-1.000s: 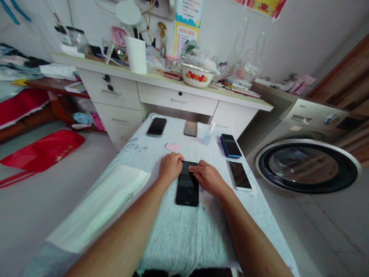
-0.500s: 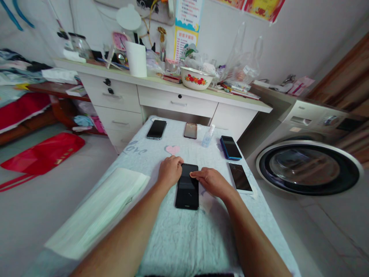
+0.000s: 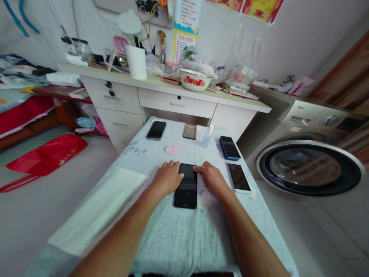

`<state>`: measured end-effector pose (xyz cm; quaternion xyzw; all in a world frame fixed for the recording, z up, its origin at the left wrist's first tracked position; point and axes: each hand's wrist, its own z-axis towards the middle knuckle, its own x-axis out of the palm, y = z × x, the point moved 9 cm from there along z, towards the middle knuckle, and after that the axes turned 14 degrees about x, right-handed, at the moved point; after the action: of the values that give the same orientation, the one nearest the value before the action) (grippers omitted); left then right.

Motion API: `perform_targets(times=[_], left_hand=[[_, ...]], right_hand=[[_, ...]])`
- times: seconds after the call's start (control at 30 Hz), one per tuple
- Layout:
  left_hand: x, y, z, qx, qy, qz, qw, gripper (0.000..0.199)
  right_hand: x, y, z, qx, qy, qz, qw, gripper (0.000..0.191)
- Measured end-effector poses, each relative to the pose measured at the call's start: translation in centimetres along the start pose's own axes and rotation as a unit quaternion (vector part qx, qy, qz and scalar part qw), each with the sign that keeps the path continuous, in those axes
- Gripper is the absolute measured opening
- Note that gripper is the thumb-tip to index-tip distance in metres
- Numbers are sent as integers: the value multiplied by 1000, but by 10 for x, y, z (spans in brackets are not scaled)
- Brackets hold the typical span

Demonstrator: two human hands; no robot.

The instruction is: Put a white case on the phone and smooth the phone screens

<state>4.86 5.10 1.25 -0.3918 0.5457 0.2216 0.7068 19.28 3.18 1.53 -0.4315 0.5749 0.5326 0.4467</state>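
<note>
A black smartphone (image 3: 186, 194) lies face up in the middle of the cloth-covered table, its dark screen showing reflections. My left hand (image 3: 168, 177) grips its upper left side, with the thumb along the screen's edge and the other fingers beyond the edge. At the upper right corner, my right hand (image 3: 210, 176) has its thumb on the glass and its other fingers curled beside the phone. A white phone (image 3: 240, 177) and a blue-edged phone (image 3: 230, 148) lie to the right of my right hand.
Toward the far edge are another black phone (image 3: 156, 130), a brownish phone case (image 3: 190, 131) and a clear spray bottle (image 3: 206, 137). A folded pale cloth (image 3: 99, 211) covers the table's left side. Behind stands a white desk (image 3: 178, 104); a washing machine (image 3: 305, 154) is at right.
My left hand has shifted down and left, its thumb now at the phone's side. My right hand's finger has left the middle of the screen for the top right corner.
</note>
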Motion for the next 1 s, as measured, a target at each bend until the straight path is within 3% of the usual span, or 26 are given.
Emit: perform_targets(times=[0.1, 0.23, 0.37, 0.77, 1.0], left_hand=[[-1, -9, -8, 30, 26, -37, 999, 54], [9, -15, -19, 73, 68, -77, 992, 101], [18, -12, -26, 96, 68, -102, 988, 126], [28, -11, -30, 97, 58, -85, 990, 136], [28, -13, -29, 94, 55, -89, 990, 135]], right_hand=[[3, -3, 3, 11, -3, 12, 1000, 36], [6, -7, 5, 33, -19, -12, 999, 37], [5, -6, 3, 42, -27, -25, 998, 38], [1, 1, 1, 36, -24, -22, 999, 36], [-5, 9, -2, 14, -13, -71, 997, 37]])
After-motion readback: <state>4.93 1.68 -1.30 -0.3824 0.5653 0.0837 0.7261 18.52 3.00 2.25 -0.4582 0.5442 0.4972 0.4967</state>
